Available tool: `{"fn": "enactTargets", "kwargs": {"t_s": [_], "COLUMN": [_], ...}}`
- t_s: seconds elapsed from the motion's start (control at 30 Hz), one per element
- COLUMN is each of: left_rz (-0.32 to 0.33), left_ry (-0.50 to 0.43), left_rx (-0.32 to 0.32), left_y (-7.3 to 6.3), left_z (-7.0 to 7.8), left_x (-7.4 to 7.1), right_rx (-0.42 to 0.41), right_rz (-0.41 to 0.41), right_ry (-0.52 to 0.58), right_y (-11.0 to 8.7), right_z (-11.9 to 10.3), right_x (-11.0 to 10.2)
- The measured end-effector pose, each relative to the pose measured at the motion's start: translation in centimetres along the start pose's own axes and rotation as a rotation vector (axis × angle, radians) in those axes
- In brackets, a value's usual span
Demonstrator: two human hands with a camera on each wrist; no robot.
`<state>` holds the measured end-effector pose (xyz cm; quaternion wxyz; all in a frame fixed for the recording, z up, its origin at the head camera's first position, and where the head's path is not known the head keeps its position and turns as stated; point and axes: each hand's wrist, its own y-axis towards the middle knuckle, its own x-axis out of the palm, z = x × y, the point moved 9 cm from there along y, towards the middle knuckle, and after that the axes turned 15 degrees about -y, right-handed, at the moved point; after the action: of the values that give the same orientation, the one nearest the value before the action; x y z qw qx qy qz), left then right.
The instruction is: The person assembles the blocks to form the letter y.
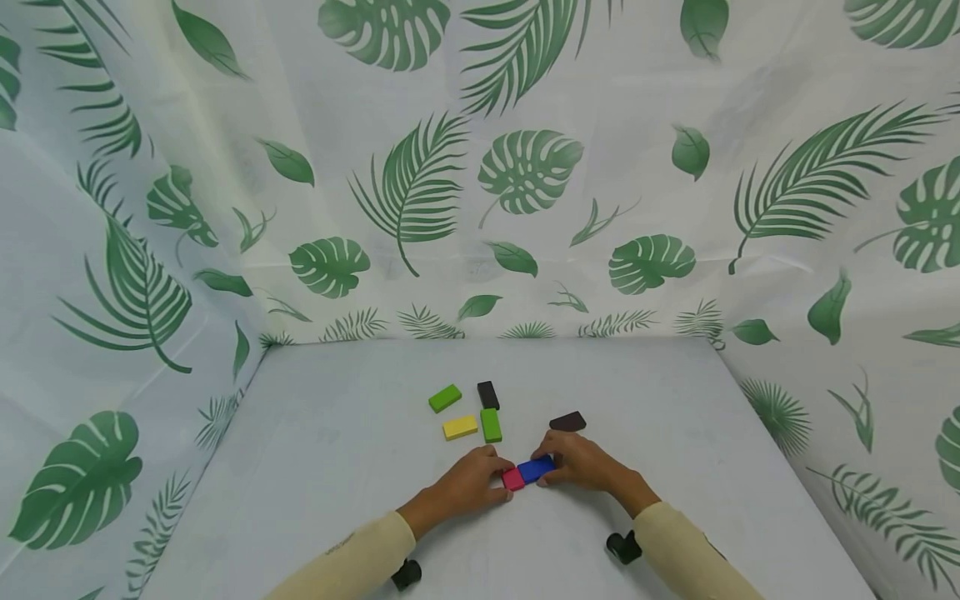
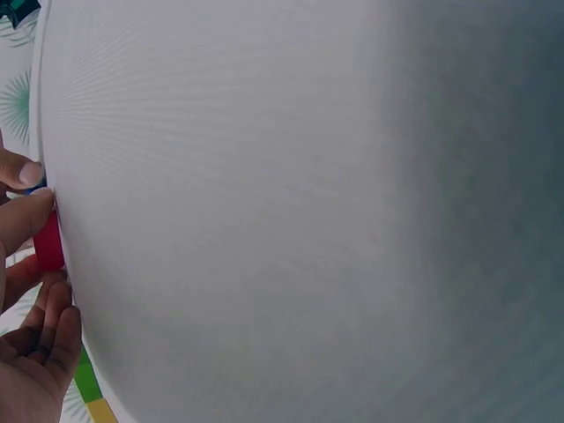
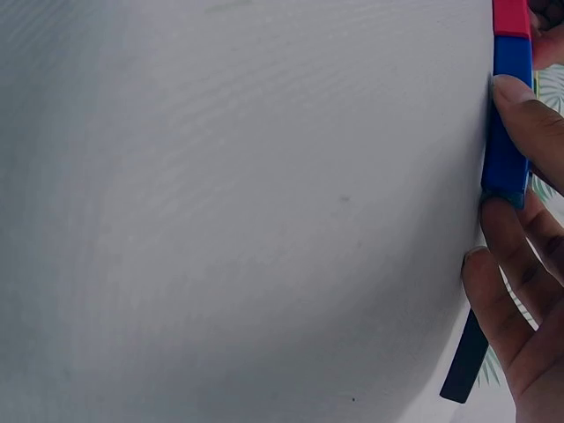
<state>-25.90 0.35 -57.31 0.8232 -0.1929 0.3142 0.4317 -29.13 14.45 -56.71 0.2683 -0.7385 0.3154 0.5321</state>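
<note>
My left hand (image 1: 468, 483) pinches a red block (image 1: 513, 479) between thumb and fingers, low at the table's middle. From the other side my right hand (image 1: 581, 461) grips a blue block (image 1: 536, 469), its thumb on the near long side. The two blocks meet end to end in a line slanting up to the right. In the right wrist view, the blue block (image 3: 508, 123) abuts the red block (image 3: 511, 18), and fingertips sit at its far end. The left wrist view has the red block (image 2: 49, 242) between thumb and fingers.
Beyond the hands lie a yellow block (image 1: 460, 427), a green block (image 1: 491, 425) with a black block (image 1: 488, 395) at its end, and another green block (image 1: 446, 397). A second black block (image 1: 567, 422) lies just past my right hand. Leaf-print cloth (image 1: 525, 275) walls the white table (image 1: 337, 417).
</note>
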Motion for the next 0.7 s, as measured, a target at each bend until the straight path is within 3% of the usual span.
{"fn": "enactTargets", "kwargs": {"t_s": [0.7], "left_rz": [-0.009], "left_ry": [0.036], "left_rx": [0.001], "left_y": [0.0], "left_z": [-0.01], "left_x": [0.25], "right_rx": [-0.017], "right_rz": [-0.002], "right_ry": [-0.027], "right_y": [0.12], "right_z": [-0.46], "right_x": [-0.34]}}
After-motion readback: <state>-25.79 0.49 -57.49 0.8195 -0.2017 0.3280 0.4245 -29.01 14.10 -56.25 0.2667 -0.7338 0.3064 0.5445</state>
